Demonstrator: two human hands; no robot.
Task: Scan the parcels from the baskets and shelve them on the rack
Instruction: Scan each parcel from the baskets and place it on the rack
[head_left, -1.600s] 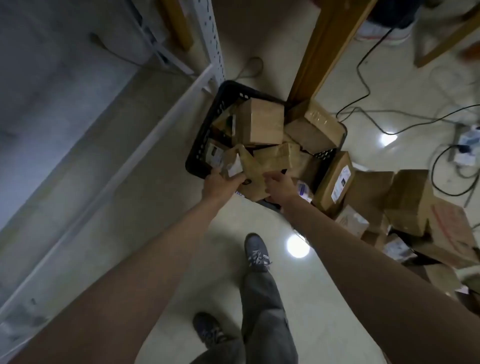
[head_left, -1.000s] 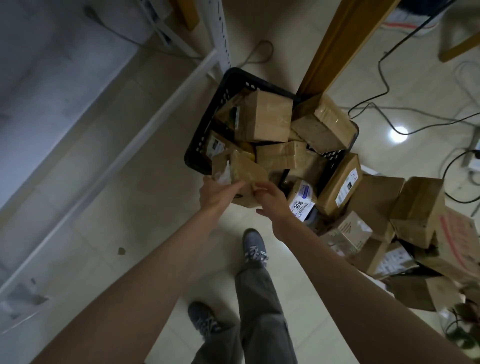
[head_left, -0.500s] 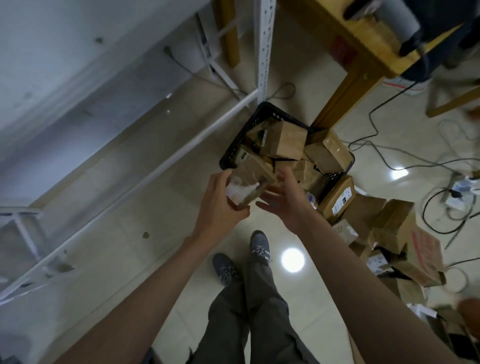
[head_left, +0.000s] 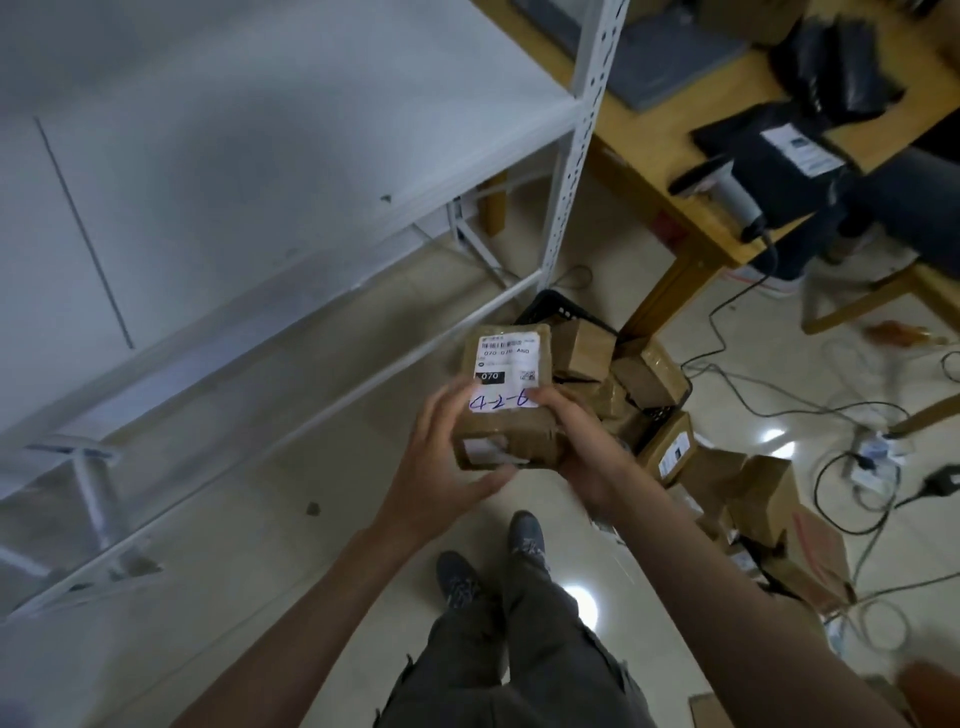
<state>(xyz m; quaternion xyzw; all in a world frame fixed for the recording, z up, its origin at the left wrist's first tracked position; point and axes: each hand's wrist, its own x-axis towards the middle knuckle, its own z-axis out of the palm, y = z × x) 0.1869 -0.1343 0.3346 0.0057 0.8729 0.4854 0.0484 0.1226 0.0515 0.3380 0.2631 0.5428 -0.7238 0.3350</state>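
Observation:
I hold a small brown cardboard parcel (head_left: 506, 384) in front of me, its white shipping label facing up with "4-2-6" handwritten in blue. My left hand (head_left: 441, 467) grips its left side and bottom, thumb under the near edge. My right hand (head_left: 582, 447) grips its right side. Behind the parcel stands the black basket (head_left: 553, 306) on the floor, filled with several more brown parcels. The white metal rack (head_left: 291, 156) fills the left half of the view, its shelf bare.
Several loose cardboard parcels (head_left: 763, 499) lie piled on the floor right of the basket. A wooden table (head_left: 691, 208) stands at the upper right with a handheld scanner (head_left: 732, 192) and black mailer bags. Cables and a power strip (head_left: 872, 447) trail across the floor.
Both hands lifted the parcel out of the basket and raised it, turning its label up. My view rose from the basket toward the rack and table.

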